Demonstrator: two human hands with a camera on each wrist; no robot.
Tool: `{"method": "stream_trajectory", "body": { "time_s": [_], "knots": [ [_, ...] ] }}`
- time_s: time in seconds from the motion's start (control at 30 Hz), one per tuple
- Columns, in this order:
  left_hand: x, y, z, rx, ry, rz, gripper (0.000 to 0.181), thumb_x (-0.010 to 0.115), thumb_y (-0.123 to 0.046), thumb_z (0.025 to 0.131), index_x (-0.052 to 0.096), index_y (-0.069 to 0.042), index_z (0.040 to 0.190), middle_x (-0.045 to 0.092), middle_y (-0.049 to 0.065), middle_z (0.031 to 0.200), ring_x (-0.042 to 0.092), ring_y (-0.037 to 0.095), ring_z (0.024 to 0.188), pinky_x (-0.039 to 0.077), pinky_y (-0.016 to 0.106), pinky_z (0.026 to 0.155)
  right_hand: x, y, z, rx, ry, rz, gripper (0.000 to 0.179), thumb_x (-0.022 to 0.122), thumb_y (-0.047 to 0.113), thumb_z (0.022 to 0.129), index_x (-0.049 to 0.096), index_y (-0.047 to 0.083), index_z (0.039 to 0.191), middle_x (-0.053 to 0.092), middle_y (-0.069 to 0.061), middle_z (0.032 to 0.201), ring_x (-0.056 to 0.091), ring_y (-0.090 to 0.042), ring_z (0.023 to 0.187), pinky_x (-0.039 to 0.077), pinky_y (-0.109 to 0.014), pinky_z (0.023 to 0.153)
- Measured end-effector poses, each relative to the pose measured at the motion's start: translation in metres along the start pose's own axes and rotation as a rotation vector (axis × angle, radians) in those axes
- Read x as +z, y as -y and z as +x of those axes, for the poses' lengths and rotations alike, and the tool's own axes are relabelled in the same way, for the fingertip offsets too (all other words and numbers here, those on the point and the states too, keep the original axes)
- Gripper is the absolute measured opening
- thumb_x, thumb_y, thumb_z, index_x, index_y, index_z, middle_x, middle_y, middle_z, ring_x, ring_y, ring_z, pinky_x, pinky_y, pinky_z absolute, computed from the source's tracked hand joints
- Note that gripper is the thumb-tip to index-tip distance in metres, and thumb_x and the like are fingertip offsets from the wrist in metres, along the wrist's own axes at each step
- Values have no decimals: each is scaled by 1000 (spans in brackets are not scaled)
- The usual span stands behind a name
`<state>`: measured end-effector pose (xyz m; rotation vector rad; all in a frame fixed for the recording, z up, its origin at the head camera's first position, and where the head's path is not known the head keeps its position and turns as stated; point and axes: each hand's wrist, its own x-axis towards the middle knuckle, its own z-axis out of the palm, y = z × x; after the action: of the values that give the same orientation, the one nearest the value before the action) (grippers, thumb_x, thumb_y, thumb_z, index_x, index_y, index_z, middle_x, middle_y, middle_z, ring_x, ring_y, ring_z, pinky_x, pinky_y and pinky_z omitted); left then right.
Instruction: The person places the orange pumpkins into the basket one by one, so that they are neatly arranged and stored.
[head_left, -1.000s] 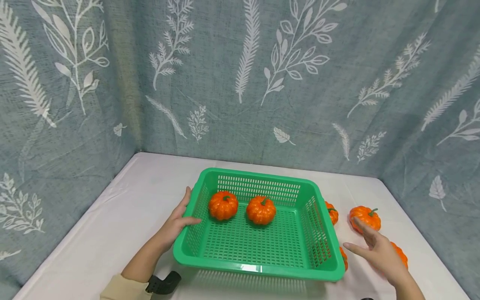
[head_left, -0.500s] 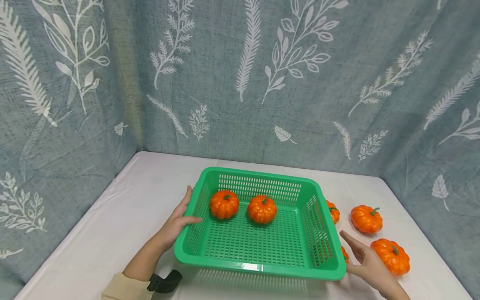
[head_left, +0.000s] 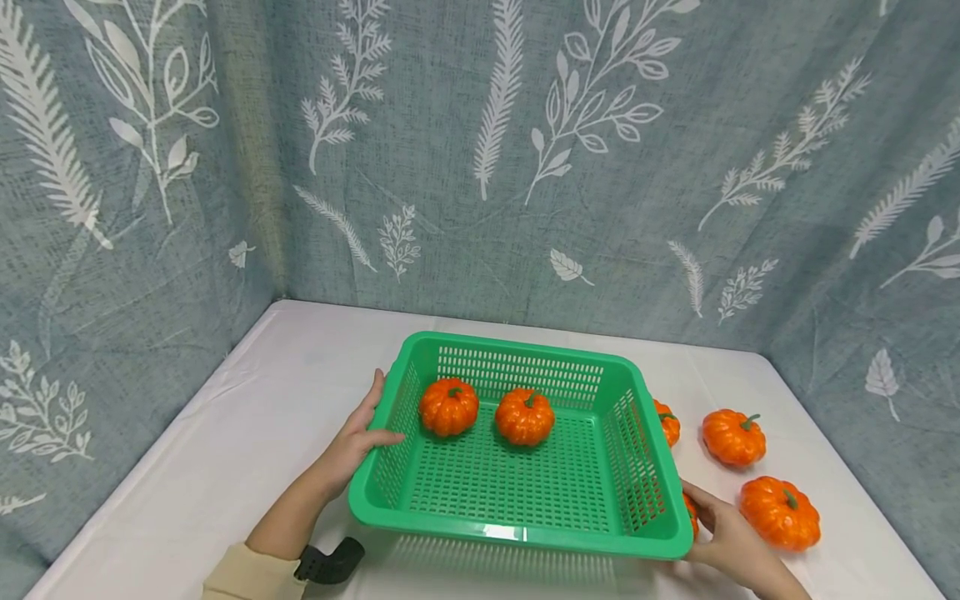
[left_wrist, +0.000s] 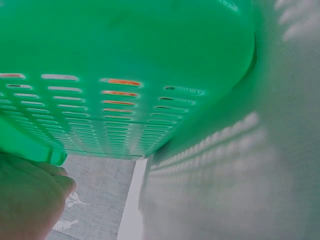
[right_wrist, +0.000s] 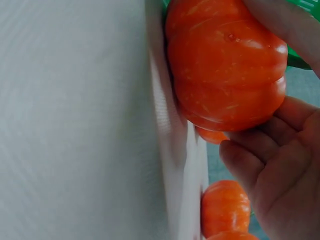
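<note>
Left hand (head_left: 349,448) grips the green basket (head_left: 585,542) — right hand (head_left: 729,542) clasps a pumpkin (right_wrist: 226,65), mostly hidden by basket in head view

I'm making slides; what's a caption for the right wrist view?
Right hand curled around a glossy, ribbed orange pumpkin.

We saw the right hand (head_left: 726,535) uncover the far pumpkin (head_left: 734,437) and the near pumpkin (head_left: 780,513), shift toward the green basket (head_left: 517,540), and bring thumb and fingers around the basket-side pumpkin (right_wrist: 225,65).
</note>
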<state>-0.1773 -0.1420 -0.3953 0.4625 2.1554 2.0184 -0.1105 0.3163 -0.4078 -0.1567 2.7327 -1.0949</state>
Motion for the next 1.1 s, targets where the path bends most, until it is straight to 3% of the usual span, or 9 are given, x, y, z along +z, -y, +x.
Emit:
{"method": "stream_trajectory", "body": {
  "time_s": [0.4, 0.7, 0.97, 1.1],
  "knots": [
    [1, 0, 0, 1, 1, 3, 92, 50, 0, 82, -18, -10, 144, -22, 6, 151, -20, 27, 137, -7, 54, 109, -1, -4, -3, 69, -79, -22, 87, 81, 26, 65, 39, -7, 134, 46, -27, 132, 47, -39, 120, 43, -43, 94],
    [-1, -2, 0, -9, 14, 0, 94, 49, -1, 82, -20, -13, 144, -22, 5, 151, -15, 29, 139, 5, 50, 109, -16, -5, -12, 121, -102, -69, 90, 77, 36, 69, 34, -2, 139, 39, -27, 138, 39, -43, 124, 40, -48, 95],
    [-1, 0, 0, 16, 0, 11, 92, 49, 0, 82, -19, -10, 144, -23, 7, 151, -21, 27, 137, -10, 56, 107, -42, 4, -18, 40, -217, -140, 88, 77, 33, 70, 35, -5, 138, 41, -31, 134, 48, -43, 116, 51, -33, 83],
    [0, 0, 1, 19, -1, 12, 92, 49, 0, 82, -19, -10, 144, -22, 7, 151, -21, 27, 137, -10, 56, 107, -53, 9, -19, 39, -240, -177, 89, 76, 35, 72, 33, -5, 138, 41, -33, 132, 48, -46, 114, 51, -37, 81]
  ]
}}
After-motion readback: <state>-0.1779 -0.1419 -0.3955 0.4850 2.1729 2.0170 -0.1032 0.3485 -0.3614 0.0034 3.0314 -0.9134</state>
